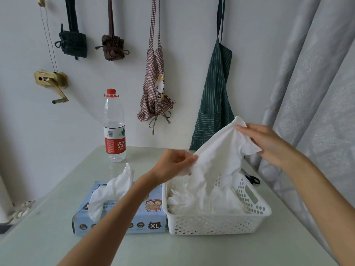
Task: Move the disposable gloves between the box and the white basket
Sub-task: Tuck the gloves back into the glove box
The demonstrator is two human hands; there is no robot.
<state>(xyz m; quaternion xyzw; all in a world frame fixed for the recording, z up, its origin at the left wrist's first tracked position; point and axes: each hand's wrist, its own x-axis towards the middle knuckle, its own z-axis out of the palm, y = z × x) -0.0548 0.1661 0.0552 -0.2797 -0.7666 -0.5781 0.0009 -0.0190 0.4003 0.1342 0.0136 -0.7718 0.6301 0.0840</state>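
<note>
Glove stretched above white basket — left hand, right hand each grip pinching an edge.

Looks like a home, prob. kitchen/utility corner. Aprons hanging on white wall: checked apron w/ cartoon print, green striped apron. Grey curtain draping at right. Water bottle standing near table's far edge.

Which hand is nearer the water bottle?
Left. The left hand pinches the held glove just right of the bottle. The right hand holds the glove's far corner above the basket, well away.
</note>
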